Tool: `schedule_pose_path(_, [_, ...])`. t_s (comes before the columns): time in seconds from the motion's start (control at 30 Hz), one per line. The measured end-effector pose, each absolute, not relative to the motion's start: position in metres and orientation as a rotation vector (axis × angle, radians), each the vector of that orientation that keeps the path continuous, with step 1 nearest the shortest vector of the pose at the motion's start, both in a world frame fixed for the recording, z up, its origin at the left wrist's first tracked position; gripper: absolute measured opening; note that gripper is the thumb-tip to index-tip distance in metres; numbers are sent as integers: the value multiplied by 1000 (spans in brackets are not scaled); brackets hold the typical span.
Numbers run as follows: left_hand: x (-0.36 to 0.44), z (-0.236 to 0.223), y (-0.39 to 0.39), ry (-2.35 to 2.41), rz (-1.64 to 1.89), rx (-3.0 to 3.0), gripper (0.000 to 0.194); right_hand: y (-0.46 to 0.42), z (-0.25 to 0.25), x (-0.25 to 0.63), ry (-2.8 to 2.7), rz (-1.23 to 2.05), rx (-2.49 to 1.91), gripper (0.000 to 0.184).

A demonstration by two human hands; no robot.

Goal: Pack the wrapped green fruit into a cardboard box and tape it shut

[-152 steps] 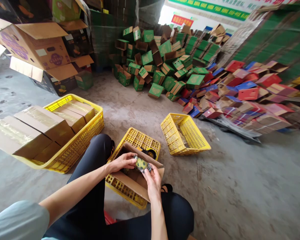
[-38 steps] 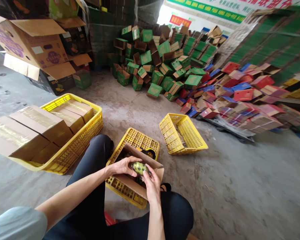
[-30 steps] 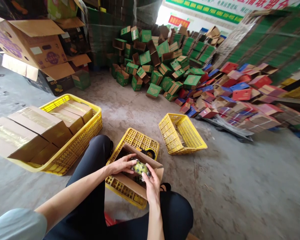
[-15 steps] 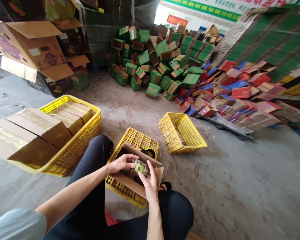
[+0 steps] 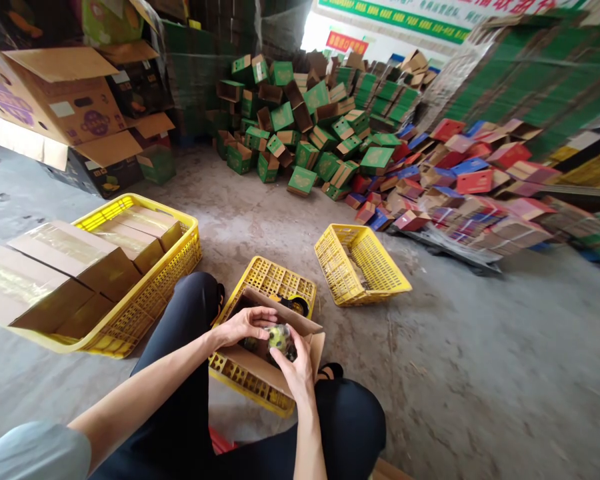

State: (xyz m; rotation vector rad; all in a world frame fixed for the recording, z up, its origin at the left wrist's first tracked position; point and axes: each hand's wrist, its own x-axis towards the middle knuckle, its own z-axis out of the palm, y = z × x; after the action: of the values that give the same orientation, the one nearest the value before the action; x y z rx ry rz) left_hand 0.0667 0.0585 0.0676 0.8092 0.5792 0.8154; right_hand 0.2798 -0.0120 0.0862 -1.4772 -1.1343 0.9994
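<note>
Over the open cardboard box point(image 5: 260, 364), my left hand point(image 5: 246, 327) and my right hand point(image 5: 296, 368) hold a small yellow-green, dark-spotted packet point(image 5: 279, 339) in clear wrapping, which looks like wrapped fruit. My left thumb and fingers are at its left end, and my right thumb and fingers close on its right side. More dark and green pieces show dimly inside the box, partly hidden by my hands. The box rests on an upturned yellow crate point(image 5: 260, 268). A black and yellow tape dispenser point(image 5: 296, 304) lies on that crate behind the box.
To the left, a yellow crate point(image 5: 193, 233) holds several taped cartons point(image 5: 73, 250). Another yellow crate point(image 5: 363, 267) stands tilted on the concrete floor point(image 5: 460, 360). Green boxes point(image 5: 300, 180) and red and blue boxes point(image 5: 473, 181) are heaped behind; large open cartons point(image 5: 75, 100) are stacked at left.
The packet has been turned between my hands and shows a different side. My right hand has shifted slightly and covers more of it. The view has swung a little to the right.
</note>
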Motion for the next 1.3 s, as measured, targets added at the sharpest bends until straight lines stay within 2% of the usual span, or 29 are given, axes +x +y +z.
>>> schedule_pose_path(0.2, [66, 73, 59, 597, 837, 730, 67, -15, 82, 272, -1355, 933, -1551, 49])
schedule_pose_path(0.53, [70, 64, 57, 742, 801, 669, 57, -9, 81, 273, -836, 1308, -1299, 62])
schedule_pose_path(0.73, [69, 70, 52, 679, 543, 643, 71, -13, 89, 269, -838, 1387, -1191, 63])
schedule_pose_path(0.83, [67, 72, 52, 648, 607, 674, 69, -11, 87, 268, -864, 1366, -1222, 62])
schedule_pose_path(0.97, [65, 72, 54, 602, 750, 712, 66, -9, 76, 272, -782, 1320, -1340, 72])
schedule_pose_path(1.07, [65, 70, 55, 602, 834, 760, 67, -7, 70, 278, -538, 1322, -1402, 64])
schedule_pose_path(1.13, [66, 68, 56, 607, 872, 790, 63, -7, 71, 280, -434, 1356, -1394, 67])
schedule_pose_path(1.2, [67, 66, 57, 593, 895, 813, 59, -7, 74, 280, -415, 1391, -1372, 71])
schedule_pose_path(1.3, [69, 64, 56, 569, 881, 836, 57, -9, 79, 276, -475, 1389, -1365, 66])
